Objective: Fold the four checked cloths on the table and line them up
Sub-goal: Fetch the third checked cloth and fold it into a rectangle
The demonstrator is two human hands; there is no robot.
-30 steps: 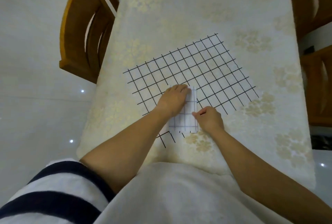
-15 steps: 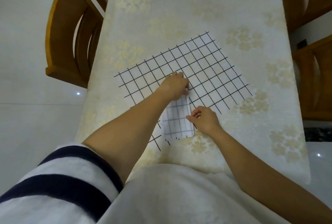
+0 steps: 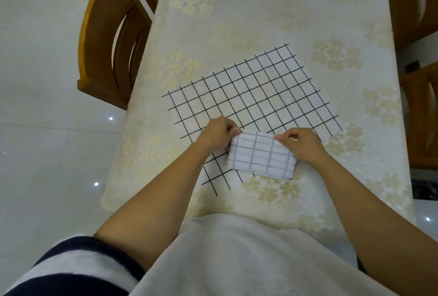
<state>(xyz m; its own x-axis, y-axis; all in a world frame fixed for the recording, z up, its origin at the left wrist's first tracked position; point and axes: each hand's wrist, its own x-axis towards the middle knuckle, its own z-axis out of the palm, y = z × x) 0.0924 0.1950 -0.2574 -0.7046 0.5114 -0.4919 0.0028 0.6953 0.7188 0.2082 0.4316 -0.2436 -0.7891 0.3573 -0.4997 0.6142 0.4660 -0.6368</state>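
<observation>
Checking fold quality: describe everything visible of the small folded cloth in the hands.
The folded cloth is a small white rectangle with pale grey check lines, soft and layered at its near edge. The left hand pinches its far left corner, the right hand its far right corner. It lies over the near edge of the spread black-checked cloth and the floral tablecloth.
</observation>
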